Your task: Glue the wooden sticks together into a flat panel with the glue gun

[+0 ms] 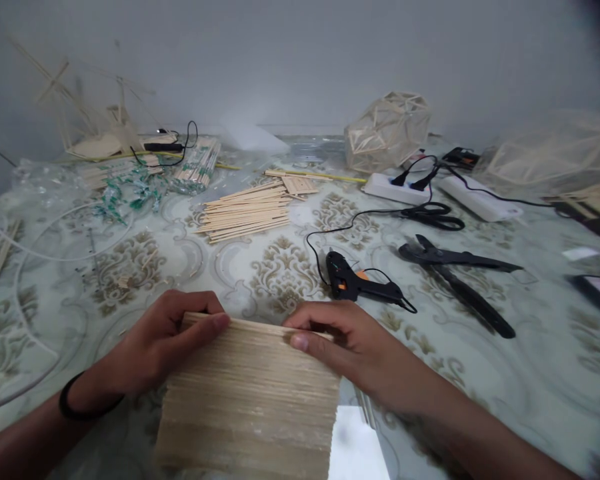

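A flat panel of thin wooden sticks laid side by side (250, 393) lies on the table in front of me. My left hand (165, 340) grips its far left corner, fingers over the far edge and thumb on top. My right hand (330, 337) grips the far right corner the same way. Both hands are closed on the panel. A black band circles my left wrist.
A black glue gun (360, 283) with its cord lies just beyond my right hand. Black cutters (455, 277), scissors (430, 215) and white power strips (397, 189) sit to the right. A loose pile of sticks (245, 212), stick-frame models (387, 130) and plastic bags lie farther back.
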`<state>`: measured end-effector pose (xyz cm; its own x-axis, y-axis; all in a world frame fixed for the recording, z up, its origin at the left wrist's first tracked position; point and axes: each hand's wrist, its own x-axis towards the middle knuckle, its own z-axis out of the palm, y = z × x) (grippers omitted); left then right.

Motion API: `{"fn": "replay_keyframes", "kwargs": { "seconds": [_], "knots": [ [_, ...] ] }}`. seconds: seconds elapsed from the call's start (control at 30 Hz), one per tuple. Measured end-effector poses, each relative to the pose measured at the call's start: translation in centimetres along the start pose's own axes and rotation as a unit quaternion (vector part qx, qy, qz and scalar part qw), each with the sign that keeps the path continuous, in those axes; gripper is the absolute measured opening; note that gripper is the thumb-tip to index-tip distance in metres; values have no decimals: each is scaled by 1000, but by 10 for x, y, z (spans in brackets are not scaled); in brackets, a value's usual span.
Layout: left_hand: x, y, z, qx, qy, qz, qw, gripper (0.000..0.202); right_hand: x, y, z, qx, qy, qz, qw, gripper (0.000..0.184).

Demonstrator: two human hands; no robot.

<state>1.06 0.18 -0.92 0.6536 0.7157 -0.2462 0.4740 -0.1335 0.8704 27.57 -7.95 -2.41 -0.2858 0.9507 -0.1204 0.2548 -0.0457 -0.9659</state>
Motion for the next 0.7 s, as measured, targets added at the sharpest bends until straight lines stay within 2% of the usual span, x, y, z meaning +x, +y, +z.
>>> {"fn": "replay_keyframes", "kwargs": {
  "seconds": [0.13,0.23,0.33,0.47,0.57,0.7],
  "knots": [
    [0,1,1,3,-19,8,1000,48,-1,-1,1,10,9,13,1000,29],
    [1,1,5,7,-45,31,998,45,-1,-1,-1,9,-1,58,998,35],
    [1,-1,8,-2,-62,39,997,44,-1,0,-4,5,-56,83,995,40],
    [2,-4,10,-20,-97,33,995,40,-2,0,-5,7,-126,65,990,38],
    [4,-5,10,-41,-104,23,993,40,-2,-1,0,28,-114,48,992,41],
    [9,-6,3,-55,-64,38,996,35,-3,-2,4,82,-77,62,992,45]
  ]
}}
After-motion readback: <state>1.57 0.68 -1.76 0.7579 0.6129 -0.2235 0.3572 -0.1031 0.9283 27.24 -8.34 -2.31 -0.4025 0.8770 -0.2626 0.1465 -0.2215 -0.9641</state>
